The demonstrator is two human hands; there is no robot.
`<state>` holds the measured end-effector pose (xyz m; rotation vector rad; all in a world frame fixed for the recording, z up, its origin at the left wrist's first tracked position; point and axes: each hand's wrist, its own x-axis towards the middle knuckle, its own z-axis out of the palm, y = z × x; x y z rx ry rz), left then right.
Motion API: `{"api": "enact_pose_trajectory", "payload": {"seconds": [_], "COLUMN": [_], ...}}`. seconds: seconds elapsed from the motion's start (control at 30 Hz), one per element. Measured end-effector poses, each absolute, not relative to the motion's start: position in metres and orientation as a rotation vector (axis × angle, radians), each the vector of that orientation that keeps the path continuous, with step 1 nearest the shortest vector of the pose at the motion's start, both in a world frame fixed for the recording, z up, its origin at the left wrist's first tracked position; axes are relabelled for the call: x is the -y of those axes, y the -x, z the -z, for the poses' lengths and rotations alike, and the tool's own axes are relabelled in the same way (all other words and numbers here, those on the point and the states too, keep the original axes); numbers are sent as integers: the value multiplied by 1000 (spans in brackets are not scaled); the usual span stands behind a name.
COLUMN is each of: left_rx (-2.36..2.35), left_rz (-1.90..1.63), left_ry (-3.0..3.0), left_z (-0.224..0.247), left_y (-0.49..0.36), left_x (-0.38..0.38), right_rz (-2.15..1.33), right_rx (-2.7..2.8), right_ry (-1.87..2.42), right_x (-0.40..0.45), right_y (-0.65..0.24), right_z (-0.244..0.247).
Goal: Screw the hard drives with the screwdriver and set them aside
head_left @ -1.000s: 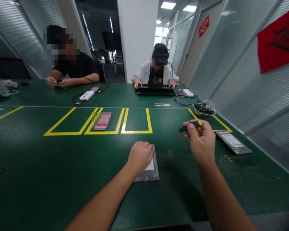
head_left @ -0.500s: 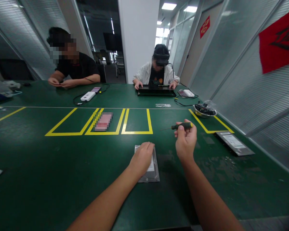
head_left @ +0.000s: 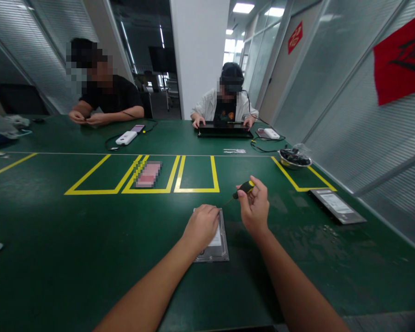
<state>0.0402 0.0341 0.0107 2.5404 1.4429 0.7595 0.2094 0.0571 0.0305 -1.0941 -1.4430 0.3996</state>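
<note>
1 head camera, close above near side of green table [head_left: 62,253], facing forward, down across it.

Colours and patterns of the table [head_left: 107,230] and its surroundings.
Table, green, marked with yellow tape [head_left: 196,190]; screwdriver [head_left: 242,190], dark green with yellow; near drive [head_left: 221,252], grey, white-labelled; far drive [head_left: 349,218], grey, likewise white-labelled; banner [head_left: 401,60], red with black strokes; pillar [head_left: 200,60], whitish; jacket [head_left: 205,102], white, over black shirt [head_left: 221,107] with orange print; blinds [head_left: 397,138], grey, finely striped.
</note>
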Motion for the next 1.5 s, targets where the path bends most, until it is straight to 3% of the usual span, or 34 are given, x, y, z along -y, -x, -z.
{"api": "enact_pose_trajectory", "payload": {"seconds": [1.23, 1.5], "left_rx": [-1511, -1504], "left_rz": [-591, -590], "left_ry": [-2662, -2645], "left_z": [-15, -16], "left_y": [-40, -40], "left_x": [-34, -35], "right_rz": [-347, -157], "right_rx": [1536, 1702], "right_ry": [1096, 1164], "right_x": [-70, -62], "right_y": [-209, -204], "right_z": [-20, -36]}}
